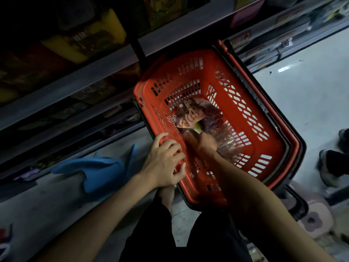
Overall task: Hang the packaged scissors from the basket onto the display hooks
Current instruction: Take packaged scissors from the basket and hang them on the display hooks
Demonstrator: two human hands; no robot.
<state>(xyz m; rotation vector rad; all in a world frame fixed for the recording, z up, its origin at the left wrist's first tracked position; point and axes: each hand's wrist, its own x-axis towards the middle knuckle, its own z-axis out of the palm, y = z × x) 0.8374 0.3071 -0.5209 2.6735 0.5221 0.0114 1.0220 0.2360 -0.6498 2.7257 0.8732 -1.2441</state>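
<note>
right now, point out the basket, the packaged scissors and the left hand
basket (188,56): head view, on the far orange rim
packaged scissors (190,117): head view, on the pink handle loops inside the pack
left hand (164,159): head view, on the back of the hand gripping the basket rim

A blue fabric piece (98,173) lies on the floor (311,95) below stocked shelves (75,78), dark shoes (329,165) at right.
</note>
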